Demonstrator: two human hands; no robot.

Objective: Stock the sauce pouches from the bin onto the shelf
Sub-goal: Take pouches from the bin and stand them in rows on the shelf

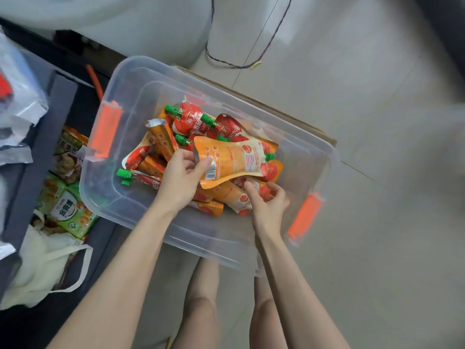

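A clear plastic bin [141, 79] with orange latch handles sits on the floor and holds several orange and red sauce pouches [191, 119] with green caps. My left hand [182, 177] pinches the bottom edge of one orange pouch [236, 157], lifted back side up above the pile with its barcode showing. My right hand [269, 200] reaches into the bin and curls its fingers round another pouch [261, 191] in the pile near the bin's right end.
A dark grey shelf unit [37, 157] stands to the left, holding green and orange food packages [68, 210] and a white cloth bag [42, 268]. A purple cord [226, 64] lies on the tiled floor beyond the bin. My bare legs are below the bin.
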